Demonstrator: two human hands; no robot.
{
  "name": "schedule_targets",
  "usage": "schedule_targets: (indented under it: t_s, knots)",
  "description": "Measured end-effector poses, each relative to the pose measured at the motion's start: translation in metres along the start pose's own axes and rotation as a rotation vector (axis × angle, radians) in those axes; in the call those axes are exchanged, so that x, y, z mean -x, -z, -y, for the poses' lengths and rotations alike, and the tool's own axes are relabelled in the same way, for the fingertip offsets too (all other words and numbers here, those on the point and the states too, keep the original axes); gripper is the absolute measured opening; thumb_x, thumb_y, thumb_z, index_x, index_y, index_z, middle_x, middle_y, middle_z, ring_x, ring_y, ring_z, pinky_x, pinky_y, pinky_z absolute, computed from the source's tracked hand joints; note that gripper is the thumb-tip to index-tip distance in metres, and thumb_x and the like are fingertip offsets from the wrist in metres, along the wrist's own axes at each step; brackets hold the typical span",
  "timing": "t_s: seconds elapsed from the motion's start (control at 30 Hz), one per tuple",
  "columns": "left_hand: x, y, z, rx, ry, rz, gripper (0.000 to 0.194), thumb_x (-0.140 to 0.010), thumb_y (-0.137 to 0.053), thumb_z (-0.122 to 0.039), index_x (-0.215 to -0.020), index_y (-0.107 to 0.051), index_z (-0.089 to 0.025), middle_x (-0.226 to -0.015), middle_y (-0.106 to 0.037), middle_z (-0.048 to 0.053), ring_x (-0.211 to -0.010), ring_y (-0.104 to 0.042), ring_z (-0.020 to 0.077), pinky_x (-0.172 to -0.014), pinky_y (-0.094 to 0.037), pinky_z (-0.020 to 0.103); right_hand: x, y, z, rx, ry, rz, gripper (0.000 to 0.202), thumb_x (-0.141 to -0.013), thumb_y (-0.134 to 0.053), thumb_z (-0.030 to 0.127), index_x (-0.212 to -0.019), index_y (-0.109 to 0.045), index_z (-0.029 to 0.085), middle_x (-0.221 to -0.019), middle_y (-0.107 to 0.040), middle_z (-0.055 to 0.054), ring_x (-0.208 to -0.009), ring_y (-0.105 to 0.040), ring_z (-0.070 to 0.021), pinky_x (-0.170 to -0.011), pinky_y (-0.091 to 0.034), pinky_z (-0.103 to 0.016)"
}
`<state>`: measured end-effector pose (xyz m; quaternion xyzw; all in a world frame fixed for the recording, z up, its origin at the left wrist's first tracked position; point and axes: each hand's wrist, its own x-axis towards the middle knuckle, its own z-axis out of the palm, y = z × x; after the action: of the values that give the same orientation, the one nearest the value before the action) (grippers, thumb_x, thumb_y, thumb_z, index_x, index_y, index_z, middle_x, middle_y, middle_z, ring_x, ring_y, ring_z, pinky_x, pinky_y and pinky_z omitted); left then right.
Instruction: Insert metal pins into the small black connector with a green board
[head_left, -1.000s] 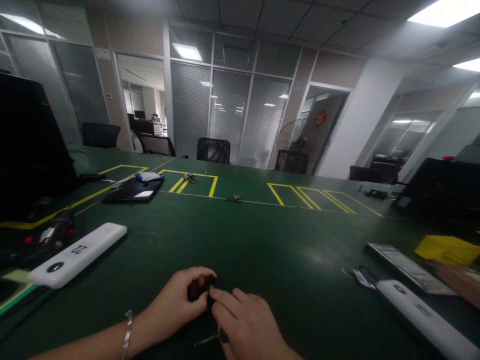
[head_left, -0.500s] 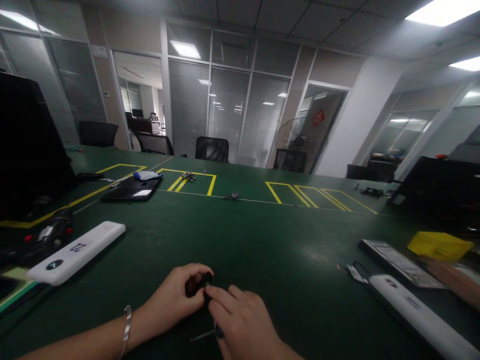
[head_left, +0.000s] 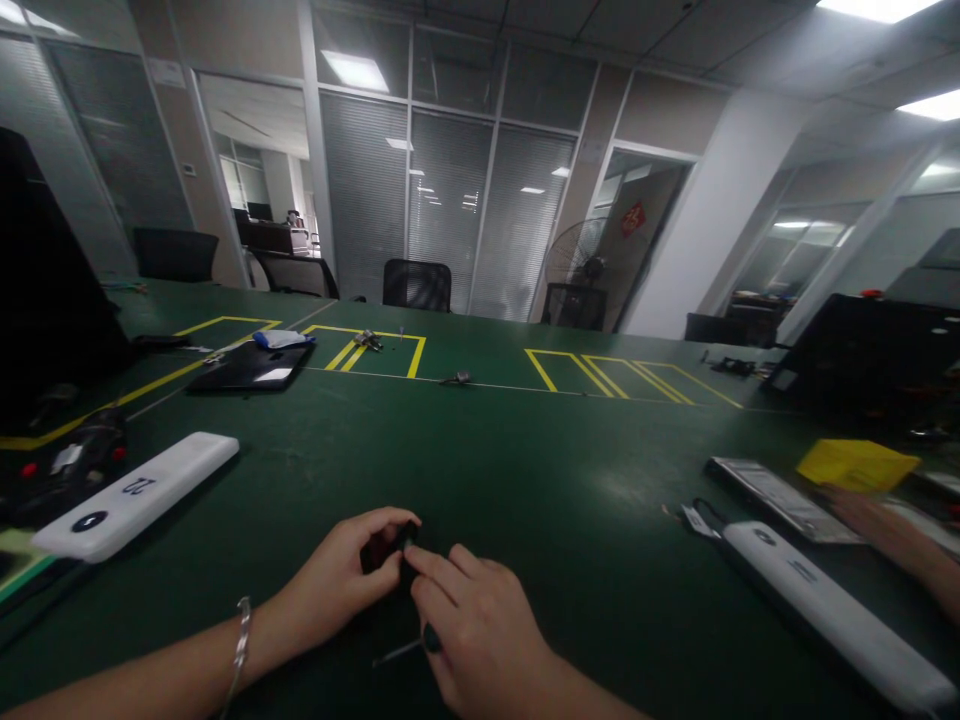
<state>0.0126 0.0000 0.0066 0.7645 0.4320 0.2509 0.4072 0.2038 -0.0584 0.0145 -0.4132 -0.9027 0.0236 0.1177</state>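
My left hand [head_left: 356, 562], with a bracelet at the wrist, pinches a small dark object [head_left: 407, 535] between thumb and fingers. The fingertips of my right hand [head_left: 480, 620] touch that same object from the right. A screwdriver [head_left: 431, 638] with a dark handle and thin metal shaft is tucked in the lower fingers of my right hand, its shaft pointing left. What the small dark part is cannot be made out. Both hands are just above the green table [head_left: 450, 460].
White numbered device [head_left: 142, 495] on the left, similar one [head_left: 832, 610] on the right. Beyond lie a black folder [head_left: 251, 366] and small metal parts [head_left: 457, 379]. Another person's hand [head_left: 877, 525] is near a yellow object [head_left: 855, 465] and a flat device [head_left: 784, 500].
The camera view has shifted slightly, so the table items sit a little higher and further left. Both hands keep nearly the same pose around the small object.
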Motion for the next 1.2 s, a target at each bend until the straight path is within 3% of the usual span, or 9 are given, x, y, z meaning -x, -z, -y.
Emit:
schedule_targets:
  t_s: [0.2,0.33,0.43,0.53,0.67,0.8,1.2]
  knots:
    - [0.0,-0.001,-0.001,0.028,0.002,-0.004,0.034,-0.08,-0.053,-0.025,-0.112,-0.061,-0.019,-0.083,-0.064,0.002,-0.078,-0.059,0.0198,-0.071,-0.048,0.03,0.0,-0.012,-0.006,-0.009,0.031,-0.069,0.041,-0.072,-0.06,0.02,-0.113,-0.057,0.017,-0.132,-0.059,-0.008,-0.104,-0.059,-0.0314,-0.077,-0.055,-0.041]
    - [-0.001,-0.002,0.004,0.151,-0.017,-0.022,0.034,-0.082,-0.051,-0.024,-0.116,-0.055,-0.02,-0.092,-0.065,0.004,-0.086,-0.062,0.021,-0.078,-0.049,0.032,-0.003,-0.023,-0.015,-0.057,0.052,-0.148,0.028,-0.07,-0.061,0.018,-0.097,-0.06,0.019,-0.13,-0.06,-0.009,-0.097,-0.063,-0.0293,-0.071,-0.055,-0.035]
    - [-0.003,-0.002,0.008,0.217,-0.058,-0.042,0.032,-0.085,-0.051,-0.025,-0.116,-0.05,-0.02,-0.091,-0.066,0.004,-0.086,-0.063,0.0218,-0.08,-0.049,0.035,-0.004,-0.022,-0.017,-0.238,0.049,-0.232,0.021,-0.069,-0.06,0.013,-0.088,-0.06,0.021,-0.13,-0.06,-0.005,-0.098,-0.064,-0.0259,-0.076,-0.053,-0.033]
    - [-0.003,-0.001,0.009,0.255,-0.089,-0.03,0.023,-0.086,-0.053,-0.023,-0.109,-0.053,-0.021,-0.097,-0.065,0.004,-0.092,-0.062,0.0217,-0.083,-0.048,0.035,-0.005,-0.015,-0.016,-0.511,-0.047,-0.346,0.023,-0.074,-0.056,0.009,-0.092,-0.062,0.022,-0.121,-0.064,-0.004,-0.103,-0.063,-0.0206,-0.085,-0.049,-0.028]
    - [-0.001,0.002,0.006,0.3,-0.095,0.013,0.022,-0.088,-0.053,-0.021,-0.109,-0.057,-0.022,-0.105,-0.065,0.004,-0.1,-0.061,0.0217,-0.09,-0.047,0.036,-0.009,-0.012,-0.019,-0.731,-0.219,-0.459,0.017,-0.084,-0.051,0.01,-0.092,-0.062,0.02,-0.099,-0.065,-0.006,-0.092,-0.063,-0.0172,-0.078,-0.049,-0.026]
    - [-0.002,0.006,0.001,0.218,-0.077,-0.005,0.023,-0.087,-0.054,-0.021,-0.108,-0.062,-0.022,-0.106,-0.063,0.005,-0.1,-0.061,0.0232,-0.089,-0.048,0.037,-0.013,-0.017,-0.026,-0.806,-0.386,-0.445,0.017,-0.08,-0.059,0.01,-0.095,-0.061,0.019,-0.093,-0.063,-0.004,-0.088,-0.061,-0.0187,-0.079,-0.047,-0.029]
    - [-0.001,0.003,0.001,0.227,-0.057,0.078,0.023,-0.085,-0.06,-0.03,-0.105,-0.064,-0.021,-0.099,-0.066,0.005,-0.091,-0.061,0.0221,-0.083,-0.048,0.036,-0.012,-0.013,-0.022,-0.863,-0.386,-0.321,0.016,-0.083,-0.061,0.017,-0.098,-0.062,0.022,-0.092,-0.066,-0.001,-0.088,-0.063,-0.0188,-0.079,-0.046,-0.029]
